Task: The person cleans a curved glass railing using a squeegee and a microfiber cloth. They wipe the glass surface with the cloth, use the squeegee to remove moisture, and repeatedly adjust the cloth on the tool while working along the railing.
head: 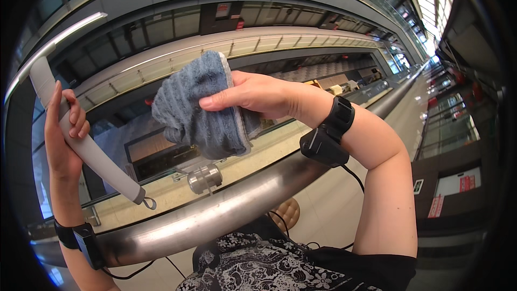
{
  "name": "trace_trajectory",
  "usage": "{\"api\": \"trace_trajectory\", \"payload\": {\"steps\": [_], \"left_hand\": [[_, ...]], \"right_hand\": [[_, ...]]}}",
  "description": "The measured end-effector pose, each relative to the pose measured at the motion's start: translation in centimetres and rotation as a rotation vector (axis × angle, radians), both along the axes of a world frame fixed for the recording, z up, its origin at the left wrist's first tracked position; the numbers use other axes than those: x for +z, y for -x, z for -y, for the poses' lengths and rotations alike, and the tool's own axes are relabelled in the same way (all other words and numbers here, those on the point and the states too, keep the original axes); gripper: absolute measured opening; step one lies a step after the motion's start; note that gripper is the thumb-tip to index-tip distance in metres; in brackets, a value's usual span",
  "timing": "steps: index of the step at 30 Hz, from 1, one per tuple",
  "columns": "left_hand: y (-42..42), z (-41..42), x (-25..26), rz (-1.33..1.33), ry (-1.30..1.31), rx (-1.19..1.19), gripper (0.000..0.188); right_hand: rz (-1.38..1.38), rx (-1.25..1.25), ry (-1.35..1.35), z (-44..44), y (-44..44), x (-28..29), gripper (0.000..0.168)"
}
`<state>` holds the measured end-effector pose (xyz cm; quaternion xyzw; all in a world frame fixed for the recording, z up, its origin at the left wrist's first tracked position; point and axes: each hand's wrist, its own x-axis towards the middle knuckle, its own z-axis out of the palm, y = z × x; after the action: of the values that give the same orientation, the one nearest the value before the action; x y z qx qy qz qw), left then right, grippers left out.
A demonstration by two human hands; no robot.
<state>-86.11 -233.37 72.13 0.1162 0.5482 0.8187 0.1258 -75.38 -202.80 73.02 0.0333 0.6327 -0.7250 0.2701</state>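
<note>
My left hand grips the grey handle of a window squeegee, fingers curled around its upper part. The squeegee's long head points up at the far left, and a small hanging loop ends the handle at the bottom. In my right hand is a folded blue-grey cloth with a pale edge, pinched under the thumb. Both the cloth and the squeegee are held up above a thick stainless steel handrail, apart from each other. Part of the right fingers is hidden behind the cloth.
Beneath the handrail is a metal glass clamp. Beyond lies an open atrium with lower floors and a glass balustrade opposite. A tufted brown stool stands below. Black devices with cables are strapped to both forearms.
</note>
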Motion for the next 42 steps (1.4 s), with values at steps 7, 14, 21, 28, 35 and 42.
{"api": "trace_trajectory", "payload": {"steps": [7,14,21,28,35,42], "left_hand": [[1.2,-1.0,0.2,-0.231,-0.11,-0.042,0.026],[1.9,-0.3,1.1,-0.252,-0.415,-0.134,0.025],[4.5,2.6,3.2,-0.398,-0.486,-0.419,0.022],[-5.2,-3.3,8.0,-0.563,-0.366,-0.495,0.02],[-26.2,-13.7,6.6,-0.452,-0.549,-0.839,0.018],[-43.7,-26.4,4.5,-0.344,-0.641,-0.936,0.029]], "right_hand": [[-0.417,-0.492,0.406,1.7,-14.7,4.0,0.041],[0.026,-0.52,-0.182,5.2,-32.2,-9.1,0.047],[0.156,-0.878,-0.029,8.4,-43.6,-13.0,0.04],[0.094,-1.05,0.245,7.1,-52.9,-13.2,0.04],[0.02,-1.13,0.386,2.6,-68.3,-14.5,0.04],[-0.237,-1.45,0.484,-2.5,-86.7,-13.0,0.048]]}}
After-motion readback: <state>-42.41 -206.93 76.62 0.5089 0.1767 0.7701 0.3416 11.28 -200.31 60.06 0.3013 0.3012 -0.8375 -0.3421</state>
